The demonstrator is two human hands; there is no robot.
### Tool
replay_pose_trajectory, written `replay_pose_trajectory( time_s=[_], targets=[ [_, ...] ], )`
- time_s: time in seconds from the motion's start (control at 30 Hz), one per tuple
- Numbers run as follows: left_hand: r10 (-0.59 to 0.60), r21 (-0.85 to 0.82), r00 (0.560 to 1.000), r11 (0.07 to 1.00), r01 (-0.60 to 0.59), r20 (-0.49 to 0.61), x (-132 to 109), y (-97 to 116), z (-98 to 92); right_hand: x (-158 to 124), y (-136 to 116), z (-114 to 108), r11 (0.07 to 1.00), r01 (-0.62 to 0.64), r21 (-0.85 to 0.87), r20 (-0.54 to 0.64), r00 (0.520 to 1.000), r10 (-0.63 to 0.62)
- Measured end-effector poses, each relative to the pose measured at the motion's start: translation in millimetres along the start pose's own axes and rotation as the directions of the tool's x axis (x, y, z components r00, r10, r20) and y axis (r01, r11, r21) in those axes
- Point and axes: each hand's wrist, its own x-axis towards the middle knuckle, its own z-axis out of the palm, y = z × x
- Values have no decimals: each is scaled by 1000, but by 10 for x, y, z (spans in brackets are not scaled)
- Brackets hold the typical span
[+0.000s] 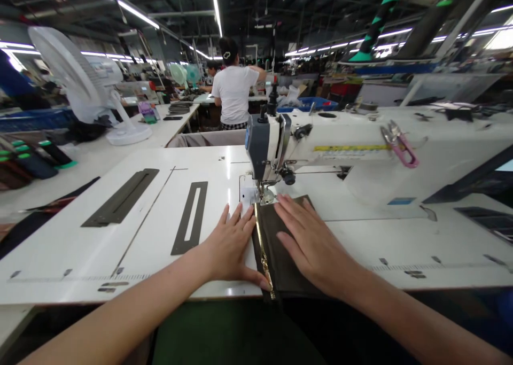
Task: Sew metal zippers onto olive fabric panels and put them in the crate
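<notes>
A dark fabric piece [285, 271] with a gold zipper [261, 245] along its left edge lies under the presser foot [265, 195] of a white sewing machine [320, 140]. My left hand [230, 245] lies flat on the table just left of the zipper, fingers stretched forward, thumb touching the fabric's near edge. My right hand [310, 242] rests flat on the dark fabric, fingers pointing at the needle.
Two dark slotted strips [122, 196] [191, 218] lie on the white table [80, 247] to the left. Pink thread snips [401, 146] sit on the machine arm. A white fan [92, 87] stands at the left. A person in a white shirt [234, 92] works behind.
</notes>
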Motion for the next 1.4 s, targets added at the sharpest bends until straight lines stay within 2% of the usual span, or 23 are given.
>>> replay_pose_trajectory(
  time_s=[0.1,0.2,0.27,0.33,0.37,0.4,0.43,0.57,0.67,0.77,0.9,1.1,1.2,1.3,1.4],
  targets=[
    [18,-7,1000,1000,-18,-26,-61,-35,-3,198,-80,170,996,80,43,52,995,-82],
    [-2,22,996,1000,4,-88,-283,-219,-33,191,-60,375,995,90,34,67,993,-92],
    [-119,61,977,989,131,-177,-532,-371,-44,160,-17,455,995,95,36,40,995,-96],
    [-259,83,937,955,285,-234,-819,-449,-17,149,20,482,994,107,38,16,994,-108],
    [-308,89,923,938,335,-233,-958,-440,15,153,32,480,993,114,37,3,993,-115],
    [-310,94,931,938,332,-194,-1084,-398,57,162,41,472,992,123,34,-8,992,-123],
    [-276,104,949,950,294,-154,-1192,-330,106,176,46,461,991,130,30,-18,991,-129],
    [-166,169,973,967,193,-160,-1422,-25,270,227,47,425,992,128,1,-50,991,-127],
    [-142,136,977,977,165,-162,-1403,-7,256,233,45,431,990,141,-20,-68,988,-142],
    [-42,103,989,993,57,-143,-1309,-124,142,221,53,444,987,158,-14,-66,985,-159],
    [73,177,993,983,-55,-95,-1227,-196,74,224,55,418,991,137,14,-14,991,-137],
    [155,504,964,863,-25,-217,-1226,-80,309,261,2,324,998,44,48,34,998,-45],
    [258,573,940,815,-88,-222,-1181,-91,382,268,-8,315,998,38,56,19,999,-39],
    [325,543,921,823,-164,-214,-1117,-159,328,239,17,376,996,75,40,-11,997,-75],
    [264,329,952,922,-203,-153,-1101,-181,121,171,80,526,993,118,-2,-90,989,-118]
  ],
)
